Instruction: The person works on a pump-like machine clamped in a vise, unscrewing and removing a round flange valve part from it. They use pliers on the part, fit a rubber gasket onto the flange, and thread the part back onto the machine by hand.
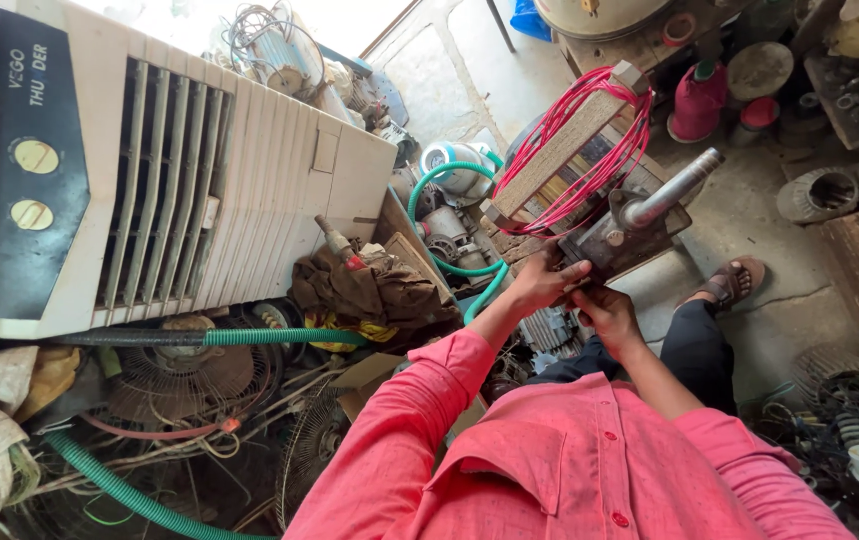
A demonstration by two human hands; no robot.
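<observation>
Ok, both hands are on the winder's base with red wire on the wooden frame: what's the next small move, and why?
Probably steady the base with the left hand and move the right hand up to the handle: the red wire sits wound on the frame, and the handle is free.

Floor (749,215): bare grey concrete, cracked, open only at upper middle and right.
Cooler (179,170): big white box with louvres, standing at left on the floor.
Hose (119,495): green ribbed, snaking over the floor at lower left, under the cooler's edge.
Fan guards (184,375): round wire cages lying flat, below the cooler.
Rags (374,290): brown heap just beside the cooler.
Motor (454,165): pale round body near a green hose loop, centre.
Spools (699,100): red ones standing at upper right.
Sandal (734,282): one foot planted on the concrete.
Scrap (849,430): dark metal parts piled at lower right.
</observation>
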